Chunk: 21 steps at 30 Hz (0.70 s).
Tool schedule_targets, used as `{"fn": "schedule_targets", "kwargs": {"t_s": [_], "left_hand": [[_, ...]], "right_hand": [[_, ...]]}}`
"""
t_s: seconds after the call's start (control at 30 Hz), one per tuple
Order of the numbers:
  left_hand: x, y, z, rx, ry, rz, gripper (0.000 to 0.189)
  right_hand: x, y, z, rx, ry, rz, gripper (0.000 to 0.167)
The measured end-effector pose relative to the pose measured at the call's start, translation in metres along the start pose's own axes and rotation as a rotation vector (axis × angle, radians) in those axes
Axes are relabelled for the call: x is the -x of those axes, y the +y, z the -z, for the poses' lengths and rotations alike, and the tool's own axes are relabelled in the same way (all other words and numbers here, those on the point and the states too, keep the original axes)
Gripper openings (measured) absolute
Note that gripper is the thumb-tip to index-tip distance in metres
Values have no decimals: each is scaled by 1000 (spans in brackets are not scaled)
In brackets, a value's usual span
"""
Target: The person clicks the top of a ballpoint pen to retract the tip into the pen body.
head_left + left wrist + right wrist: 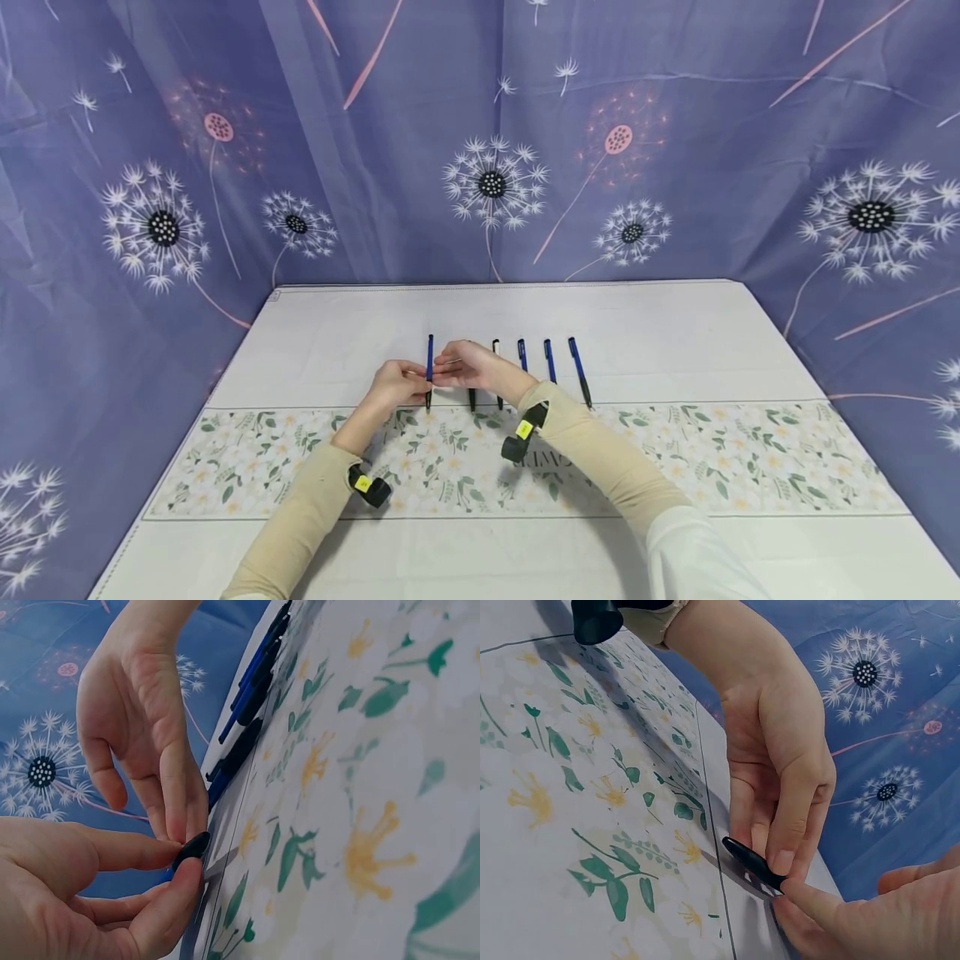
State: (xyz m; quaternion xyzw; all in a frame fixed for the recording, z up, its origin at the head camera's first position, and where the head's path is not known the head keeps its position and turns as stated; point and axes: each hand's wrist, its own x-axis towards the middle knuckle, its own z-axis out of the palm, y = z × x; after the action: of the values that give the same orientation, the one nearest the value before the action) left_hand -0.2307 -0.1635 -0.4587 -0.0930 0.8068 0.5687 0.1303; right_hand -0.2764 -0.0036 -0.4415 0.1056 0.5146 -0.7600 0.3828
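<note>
Currently pinched pen (pixel 430 354): blue barrel with a black lower end, between the two hands at the left end of the row, across the upper edge of the floral band (pixel 750 454).
Left hand (pixel 393 383): thumb and forefinger closed together on the pen near its black end, the other fingers bent beneath.
Right hand (pixel 478 367): reaches in from the other side, fingers loosely extended and nearly straight, tips at the pen and right by the left fingertips; no grip of its own shows.
Under the right hand: a mostly hidden pen (pixel 472 401), its black end showing.
Next along: a pen with a white part near its top (pixel 496 347), partly covered by the hand.
Farther right: three blue pens (pixel 550 358), side by side and apart.
Table: white cloth (pixel 645 321) above and below the floral band.
Backdrop: purple-blue curtain (pixel 390 167) printed with dandelions.
Wrists: black devices (pixel 375 493) with yellow labels, at beige sleeves (pixel 307 500).
</note>
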Motion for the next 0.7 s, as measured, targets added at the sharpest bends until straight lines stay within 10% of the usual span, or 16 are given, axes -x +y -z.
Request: {"fn": "schedule_targets", "kwargs": {"t_s": [0.7], "left_hand": [[-1, 1, -3, -113, 23, 0, 32]], "right_hand": [[-1, 0, 0, 10, -7, -12, 47]]}}
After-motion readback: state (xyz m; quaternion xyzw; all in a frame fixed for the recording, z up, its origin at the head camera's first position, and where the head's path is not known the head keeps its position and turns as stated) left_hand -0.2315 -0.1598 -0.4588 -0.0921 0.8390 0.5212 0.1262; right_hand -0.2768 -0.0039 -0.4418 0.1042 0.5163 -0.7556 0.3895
